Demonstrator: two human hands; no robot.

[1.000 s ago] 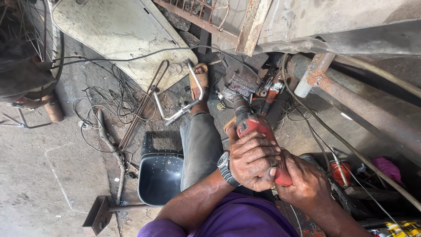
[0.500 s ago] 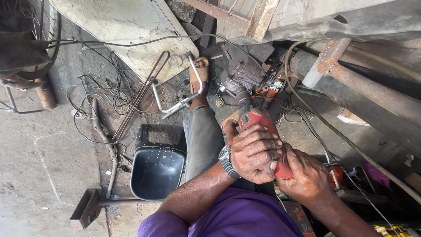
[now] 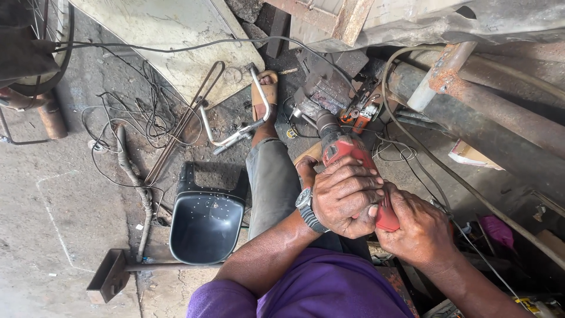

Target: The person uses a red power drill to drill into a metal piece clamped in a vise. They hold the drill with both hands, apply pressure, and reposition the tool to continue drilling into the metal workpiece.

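The red power drill [image 3: 353, 171] was held in both hands over the person's lap, above the grey-trousered leg [image 3: 272, 182]. The left hand [image 3: 347, 197] was clenched over the top of the red housing, its knuckles hiding most of the middle of the body. The right hand [image 3: 421, 229] gripped the rear of the housing, just behind and touching the left hand.

The long axis of the tool ran from the rear grip at lower right to the dark chuck [image 3: 325, 122] at upper left. The chuck pointed away from the body, toward the dark metal workpiece [image 3: 321, 88] on the ground beside the sandalled foot [image 3: 265, 97]. Chuck and workpiece lay near each other; whether a bit touched the metal could not be determined from this view.

The left hand lay nearer the chuck and the workpiece; the right hand lay farther back along the same axis.

A wristwatch [image 3: 307, 207] sat on the left wrist. A black plastic seat shell [image 3: 206, 221] lay to the left of the leg, well apart from the tool. A bent chrome tube [image 3: 235, 132] rested on the floor between the seat shell and the foot. Rusted pipes [image 3: 494, 112] ran across the upper right.
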